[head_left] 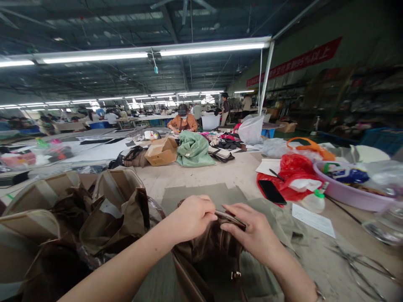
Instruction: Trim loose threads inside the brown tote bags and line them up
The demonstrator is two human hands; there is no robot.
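Workshop bench [234, 172] had a brown bag [217, 247] grasped at its rim

Rows of tube lights [212, 49] crossed the dim hall, and a red banner [292, 63] hung on the wall at the right. Beyond the bench's far clutter, a co-worker in an orange top [189, 123] bent over some work.

At the near side, the brown bag stood in front of the wearer, over grey-green sheets [179, 195] spread on the bench. The left hand [193, 220] had its grip clenched on the bag's upper rim, thumb and fingers pressed together. Just beside it, the right hand [253, 228] had its grip around the same rim, fingers along the far side and thumb on the near side. A small metal buckle [235, 275] hung on the bag below the right hand.

More brown bags [115, 209] stood gaping to the left, near the left forearm. Farther back, a cardboard box [162, 152] touched a green sack [193, 149]. To the right, a black phone [272, 192] lay against a red plastic bag [292, 165], beside a lilac basin [352, 197] full of mixed items. A bottle with a green cap [315, 202] stood near a printed paper [313, 220], and scissors [355, 268], somewhat blurred, lay nearer the wearer.
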